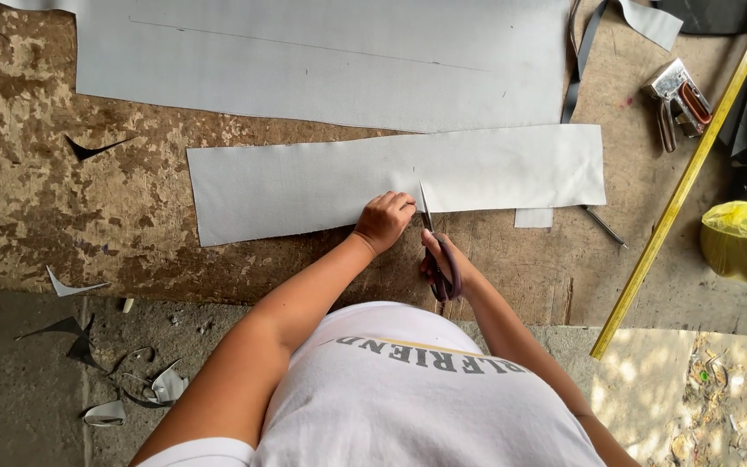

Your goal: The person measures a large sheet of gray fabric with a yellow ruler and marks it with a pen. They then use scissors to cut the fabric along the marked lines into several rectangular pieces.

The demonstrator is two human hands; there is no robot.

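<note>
Fingers [437,259] hidden in scissors [432,233], cutting grey sheet [304,186]
</note>
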